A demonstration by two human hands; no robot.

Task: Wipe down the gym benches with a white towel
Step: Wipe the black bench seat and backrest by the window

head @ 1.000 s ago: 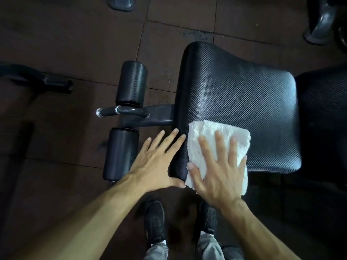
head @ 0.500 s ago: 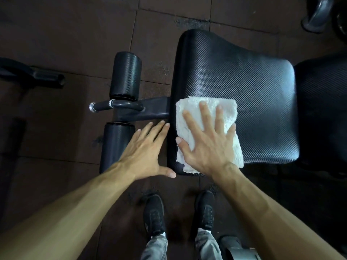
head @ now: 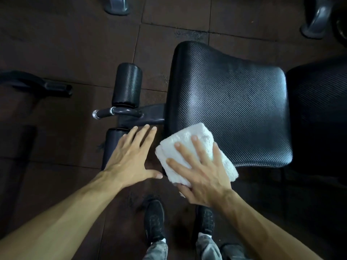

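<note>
My right hand lies flat, fingers spread, pressing the towel on the near left corner of the seat pad, part of it hanging over the edge. My left hand is open, fingers straight, beside the pad above a roller; whether it touches, I cannot tell. I judge I'm mid-wipe; next calls for firm strokes across the pad.

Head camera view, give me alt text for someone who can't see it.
A right hand presses a folded white towel onto the near-left corner of a black textured bench pad. The left hand rests open beside it.
</note>
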